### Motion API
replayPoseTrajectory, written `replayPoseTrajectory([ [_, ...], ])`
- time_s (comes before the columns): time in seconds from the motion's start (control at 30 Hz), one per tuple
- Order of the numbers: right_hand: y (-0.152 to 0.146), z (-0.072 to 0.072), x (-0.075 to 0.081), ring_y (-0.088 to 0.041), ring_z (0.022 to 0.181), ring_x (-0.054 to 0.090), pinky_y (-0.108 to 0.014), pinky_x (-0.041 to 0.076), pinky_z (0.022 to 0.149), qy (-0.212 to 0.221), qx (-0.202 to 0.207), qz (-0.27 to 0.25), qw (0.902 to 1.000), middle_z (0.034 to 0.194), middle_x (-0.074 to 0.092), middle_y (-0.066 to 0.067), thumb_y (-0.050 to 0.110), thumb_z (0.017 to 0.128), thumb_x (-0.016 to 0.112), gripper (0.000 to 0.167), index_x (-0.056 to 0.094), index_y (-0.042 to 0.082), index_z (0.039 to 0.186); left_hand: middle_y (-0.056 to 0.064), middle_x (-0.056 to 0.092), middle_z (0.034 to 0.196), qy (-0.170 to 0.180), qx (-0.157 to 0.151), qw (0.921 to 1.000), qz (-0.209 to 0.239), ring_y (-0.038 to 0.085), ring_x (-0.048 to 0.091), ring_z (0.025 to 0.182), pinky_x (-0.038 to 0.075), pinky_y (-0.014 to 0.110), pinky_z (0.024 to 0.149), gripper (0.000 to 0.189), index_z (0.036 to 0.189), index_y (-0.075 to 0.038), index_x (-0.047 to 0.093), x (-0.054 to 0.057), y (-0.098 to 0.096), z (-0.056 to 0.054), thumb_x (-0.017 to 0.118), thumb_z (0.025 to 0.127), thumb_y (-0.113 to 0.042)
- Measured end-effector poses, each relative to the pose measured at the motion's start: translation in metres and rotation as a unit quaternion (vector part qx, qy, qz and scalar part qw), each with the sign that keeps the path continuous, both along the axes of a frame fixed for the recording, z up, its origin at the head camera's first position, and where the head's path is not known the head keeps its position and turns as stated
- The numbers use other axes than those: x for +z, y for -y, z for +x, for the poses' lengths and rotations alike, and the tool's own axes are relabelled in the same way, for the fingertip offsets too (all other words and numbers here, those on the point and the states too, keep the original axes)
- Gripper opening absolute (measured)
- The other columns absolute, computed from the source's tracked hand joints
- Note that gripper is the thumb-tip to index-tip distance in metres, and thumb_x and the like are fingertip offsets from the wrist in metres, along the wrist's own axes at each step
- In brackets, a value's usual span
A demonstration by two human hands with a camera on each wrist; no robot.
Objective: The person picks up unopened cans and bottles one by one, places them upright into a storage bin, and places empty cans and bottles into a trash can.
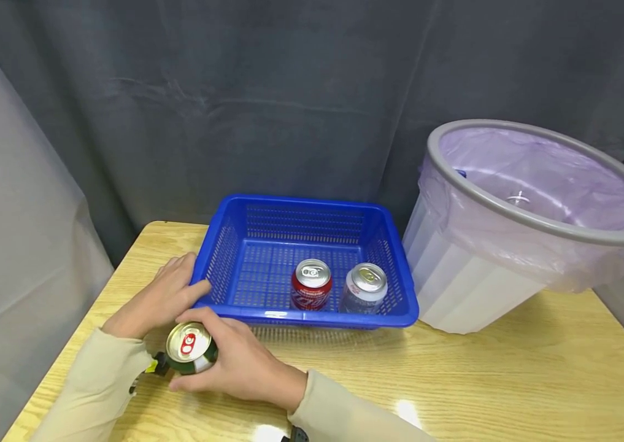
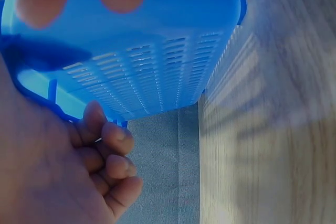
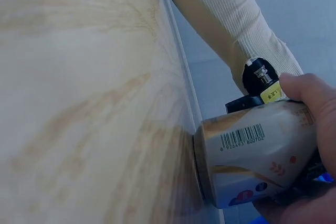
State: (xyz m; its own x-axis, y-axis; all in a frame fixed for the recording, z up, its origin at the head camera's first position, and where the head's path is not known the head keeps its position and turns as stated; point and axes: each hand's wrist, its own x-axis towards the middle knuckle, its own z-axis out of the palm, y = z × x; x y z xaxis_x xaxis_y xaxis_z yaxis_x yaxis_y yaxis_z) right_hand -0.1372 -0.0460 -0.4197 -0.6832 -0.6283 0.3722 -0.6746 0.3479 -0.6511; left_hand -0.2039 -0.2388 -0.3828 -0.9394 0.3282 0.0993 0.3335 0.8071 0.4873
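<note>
My right hand (image 1: 240, 356) grips a drink can (image 1: 189, 347) with a gold top and red tab, thumb and fingers round its side. In the right wrist view, the can (image 3: 257, 153) shows a barcode, and its base is right at the tabletop. My left hand (image 1: 165, 294) holds the left rim of a blue plastic basket (image 1: 400, 270), thumb over the edge. The fingers (image 2: 118, 137) of that hand curl beside the basket wall in the left wrist view. A red can (image 1: 312, 285) and a silver-white can (image 1: 365, 288) stand inside the basket near its front wall.
A white bin (image 1: 461, 276) with a grey rim and purple liner leans at the right of the basket. Inside it lies something clear (image 1: 517, 199). The wooden table (image 1: 483, 393) runs back to a dark curtain (image 1: 289, 92).
</note>
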Motion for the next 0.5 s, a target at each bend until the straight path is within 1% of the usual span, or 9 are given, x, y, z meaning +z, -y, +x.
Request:
replayPoseTrajectory([
  [0.17,-0.0031,0.0037,0.0027,0.005,0.107,0.061,-0.005,0.043,0.091,-0.006,0.005,0.012,0.9999,0.116,0.067,0.011,0.042,0.077,0.089,0.076,0.045,0.029,0.139,0.006,0.060,0.101,-0.005,0.004,1.0000,-0.001,0.027,0.051,0.102,0.036,0.044,0.090,0.025,0.115,-0.007,0.056,0.0012,-0.0014,-0.0001,0.051,0.100,-0.027],
  [0.33,-0.0065,0.0080,0.0046,0.006,0.109,0.061,-0.003,0.043,0.094,-0.030,0.007,0.018,0.9994,0.121,0.066,0.009,0.039,0.076,0.089,0.076,0.047,0.025,0.138,0.007,0.061,0.107,0.009,0.007,0.9999,-0.001,0.029,0.051,0.106,0.036,0.048,0.094,0.030,0.120,-0.006,0.055,0.0023,-0.0021,0.0012,0.051,0.100,-0.028],
  [0.5,-0.0097,0.0102,0.0068,0.005,0.110,0.061,-0.004,0.043,0.096,-0.040,0.012,0.027,0.9988,0.124,0.068,0.007,0.038,0.076,0.089,0.075,0.051,0.022,0.138,0.007,0.060,0.105,0.011,0.009,0.9999,-0.001,0.028,0.051,0.106,0.036,0.047,0.093,0.029,0.119,-0.006,0.055,0.0019,-0.0021,0.0012,0.051,0.100,-0.028],
])
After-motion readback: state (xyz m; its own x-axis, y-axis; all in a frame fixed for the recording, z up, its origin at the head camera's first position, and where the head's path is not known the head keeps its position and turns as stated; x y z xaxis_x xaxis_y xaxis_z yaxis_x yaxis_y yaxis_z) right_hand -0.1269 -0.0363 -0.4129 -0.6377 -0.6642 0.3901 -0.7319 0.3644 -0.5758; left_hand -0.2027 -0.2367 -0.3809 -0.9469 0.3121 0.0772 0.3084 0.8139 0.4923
